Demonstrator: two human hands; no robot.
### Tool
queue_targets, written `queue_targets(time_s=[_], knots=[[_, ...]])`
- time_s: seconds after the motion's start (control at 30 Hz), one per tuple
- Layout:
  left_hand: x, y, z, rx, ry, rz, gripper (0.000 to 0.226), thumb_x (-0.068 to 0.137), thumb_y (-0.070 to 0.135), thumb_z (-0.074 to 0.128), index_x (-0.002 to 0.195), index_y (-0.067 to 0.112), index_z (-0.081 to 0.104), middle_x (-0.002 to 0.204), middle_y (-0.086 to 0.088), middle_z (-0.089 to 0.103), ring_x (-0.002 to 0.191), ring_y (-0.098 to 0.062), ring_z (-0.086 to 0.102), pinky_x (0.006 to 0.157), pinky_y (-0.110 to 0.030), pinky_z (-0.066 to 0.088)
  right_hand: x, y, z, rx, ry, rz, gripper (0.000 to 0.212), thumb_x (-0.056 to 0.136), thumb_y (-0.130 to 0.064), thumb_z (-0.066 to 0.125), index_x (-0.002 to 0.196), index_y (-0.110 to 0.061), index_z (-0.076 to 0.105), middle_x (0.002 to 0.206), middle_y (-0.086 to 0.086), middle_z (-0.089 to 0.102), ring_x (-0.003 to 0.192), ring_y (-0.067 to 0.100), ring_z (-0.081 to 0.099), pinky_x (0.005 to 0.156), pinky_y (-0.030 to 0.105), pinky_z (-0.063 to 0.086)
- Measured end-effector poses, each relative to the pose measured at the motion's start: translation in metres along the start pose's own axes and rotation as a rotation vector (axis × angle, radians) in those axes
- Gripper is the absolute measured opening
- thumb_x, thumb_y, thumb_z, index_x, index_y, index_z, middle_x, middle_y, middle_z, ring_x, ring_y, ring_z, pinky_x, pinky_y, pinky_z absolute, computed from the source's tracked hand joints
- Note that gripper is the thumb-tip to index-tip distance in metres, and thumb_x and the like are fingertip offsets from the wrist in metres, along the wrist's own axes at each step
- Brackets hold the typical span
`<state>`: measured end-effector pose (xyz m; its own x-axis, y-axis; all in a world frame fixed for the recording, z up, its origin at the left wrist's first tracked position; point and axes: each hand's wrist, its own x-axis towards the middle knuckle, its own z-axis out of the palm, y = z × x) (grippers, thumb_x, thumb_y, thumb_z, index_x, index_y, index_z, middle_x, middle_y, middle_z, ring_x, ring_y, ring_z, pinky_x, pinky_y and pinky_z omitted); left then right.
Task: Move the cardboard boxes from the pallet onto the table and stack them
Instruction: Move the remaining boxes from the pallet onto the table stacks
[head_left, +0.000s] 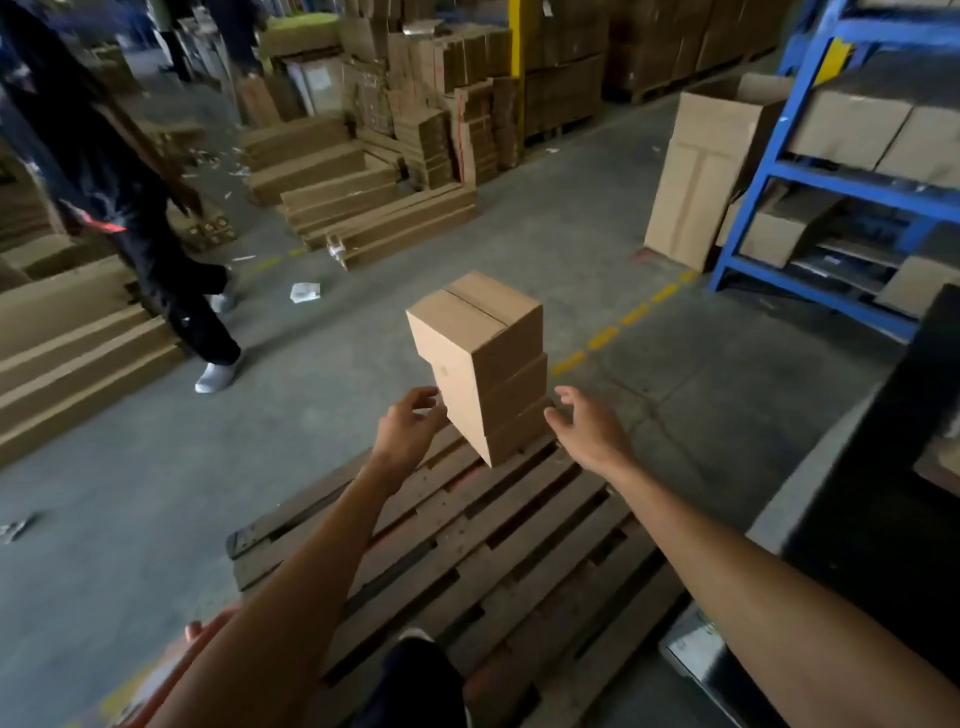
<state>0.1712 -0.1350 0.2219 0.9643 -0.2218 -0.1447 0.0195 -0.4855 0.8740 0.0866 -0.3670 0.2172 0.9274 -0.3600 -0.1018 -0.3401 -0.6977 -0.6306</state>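
Wooden pallet (467, 540) on the floor, bearing a stack of three cardboard boxes (483, 364) at its far edge. Both arms extended: left hand (410, 426) and right hand (587, 431) flank the lowest box, fingers spread, apparently not yet touching.

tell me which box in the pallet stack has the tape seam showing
The top box of the three stacked on the pallet: only its upper face shows, with the seam across it. The two beneath show sides only.
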Motion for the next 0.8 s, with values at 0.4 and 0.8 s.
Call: queue_targets(time_s=[0.4, 0.8], knots=[[0.229, 0.043, -0.088, 0.055, -0.241, -0.084, 0.033, 0.098, 0.026, 0.059, 0.130, 0.021, 0.060, 0.115, 0.000, 0.063, 0.097, -0.017, 0.061, 0.082, -0.029, 0.046, 0.167, -0.120, 0.020, 0.209, 0.011, 0.320, 0.053, 0.098, -0.032, 0.057, 0.146, -0.013, 0.044, 0.144, 0.011, 0.052, 0.131, 0.027, 0.050, 0.106, 0.036, 0.040], [0.455, 0.015, -0.057, 0.149, -0.388, -0.161, 0.039, 0.097, 0.024, 0.062, 0.134, 0.017, 0.056, 0.120, -0.008, 0.064, 0.112, -0.028, 0.060, 0.092, -0.035, 0.048, 0.340, -0.108, 0.066, 0.384, -0.036, 0.542, 0.069, 0.099, -0.035, 0.057, 0.156, -0.014, 0.023, 0.161, 0.009, 0.028, 0.148, 0.024, 0.028, 0.116, 0.034, 0.025]])
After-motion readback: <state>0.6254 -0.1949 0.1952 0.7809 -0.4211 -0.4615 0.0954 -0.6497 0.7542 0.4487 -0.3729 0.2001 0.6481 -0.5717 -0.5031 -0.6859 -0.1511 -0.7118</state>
